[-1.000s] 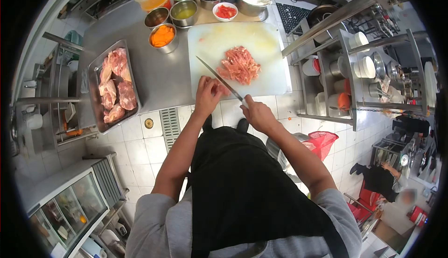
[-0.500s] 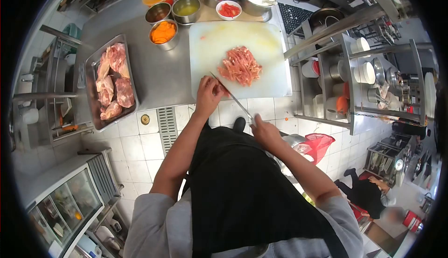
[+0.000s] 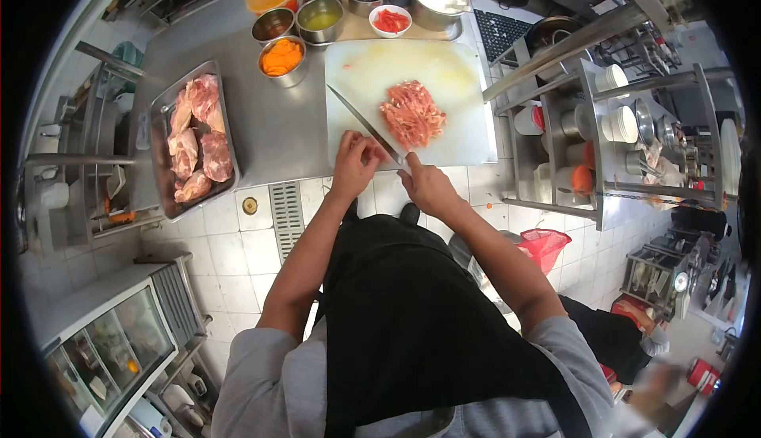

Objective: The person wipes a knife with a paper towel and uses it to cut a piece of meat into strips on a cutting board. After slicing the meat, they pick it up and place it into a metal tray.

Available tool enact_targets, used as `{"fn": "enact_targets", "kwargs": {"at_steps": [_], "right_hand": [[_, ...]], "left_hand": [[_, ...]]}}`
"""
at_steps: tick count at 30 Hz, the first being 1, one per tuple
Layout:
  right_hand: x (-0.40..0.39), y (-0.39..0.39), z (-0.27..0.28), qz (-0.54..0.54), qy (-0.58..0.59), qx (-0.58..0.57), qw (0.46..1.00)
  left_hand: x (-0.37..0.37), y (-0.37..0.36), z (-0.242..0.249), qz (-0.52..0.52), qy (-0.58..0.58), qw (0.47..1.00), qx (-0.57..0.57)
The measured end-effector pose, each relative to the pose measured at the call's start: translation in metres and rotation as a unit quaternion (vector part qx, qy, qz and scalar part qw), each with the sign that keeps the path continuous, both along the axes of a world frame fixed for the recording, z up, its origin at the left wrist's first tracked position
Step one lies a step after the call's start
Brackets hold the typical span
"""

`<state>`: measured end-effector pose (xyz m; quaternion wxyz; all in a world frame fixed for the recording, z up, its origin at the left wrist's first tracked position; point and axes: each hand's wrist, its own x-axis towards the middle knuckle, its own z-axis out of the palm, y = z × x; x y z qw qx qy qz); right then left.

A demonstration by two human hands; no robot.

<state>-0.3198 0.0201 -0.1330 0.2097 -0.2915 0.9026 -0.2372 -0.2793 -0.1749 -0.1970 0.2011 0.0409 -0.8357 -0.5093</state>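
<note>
My right hand [image 3: 430, 188] is wrapped round the handle of a long kitchen knife [image 3: 363, 122]. Its blade slants up and left over the white cutting board [image 3: 349, 65]. Close to the blade, at the board's front edge, the bent fingers of my left hand [image 3: 357, 166] pinch a small piece of raw meat [image 3: 382, 153], mostly hidden by the fingers and knife. A pile of thin raw meat strips [image 3: 413, 114] lies on the board, right of the blade.
On the left of the steel table [image 3: 261, 133], a metal tray [image 3: 162, 121] carries several large raw meat pieces [image 3: 214, 156]. Behind the board stand bowls of orange slices [image 3: 282, 57], red strips [image 3: 391, 20] and yellow liquid [image 3: 320, 19]. A co-worker [image 3: 610, 335] is at lower right.
My right hand has moved up and forward with the knife, so the blade now reaches farther across the board. My left hand stays in nearly the same place. The co-worker has shifted.
</note>
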Motion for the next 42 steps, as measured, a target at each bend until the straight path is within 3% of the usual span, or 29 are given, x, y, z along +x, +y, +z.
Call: {"fn": "enact_targets", "kwargs": {"at_steps": [3,8,15,20,22,23,25,27,37,42], "right_hand": [[0.008,-0.005,-0.007,-0.006,0.007,-0.042,0.999],[0.026,0.017,-0.01,0.001,0.031,0.035,0.999],[0.059,0.092,-0.001,0.009,-0.045,0.119,0.992],[-0.013,-0.003,-0.048,0.036,0.019,-0.036,0.999],[-0.024,-0.013,-0.047,0.053,0.051,-0.094,0.993],[-0.029,-0.017,-0.037,0.024,0.035,-0.092,0.995],[-0.031,-0.014,-0.03,-0.019,0.032,-0.088,0.995],[-0.019,-0.006,-0.019,-0.015,0.021,-0.064,0.998],[0.011,0.003,-0.007,-0.002,-0.015,0.002,1.0],[0.049,0.06,0.006,-0.006,-0.028,0.056,0.998]], "left_hand": [[0.001,-0.001,0.0,0.001,0.001,1.0,-0.03],[-0.004,0.005,-0.003,0.027,0.017,0.997,-0.076],[-0.007,0.002,-0.017,0.043,0.022,0.997,-0.057],[-0.005,0.001,-0.008,0.024,0.018,0.996,-0.084],[-0.004,0.005,-0.007,0.02,-0.003,0.999,-0.026],[-0.005,0.003,-0.014,0.033,0.015,0.997,-0.073],[-0.004,-0.002,-0.014,0.018,0.011,0.999,-0.036],[0.005,-0.002,-0.013,0.001,-0.005,1.0,0.006],[0.0,0.001,-0.005,0.0,0.005,0.998,-0.063],[-0.003,0.004,-0.006,0.035,0.016,0.997,-0.07]]}}
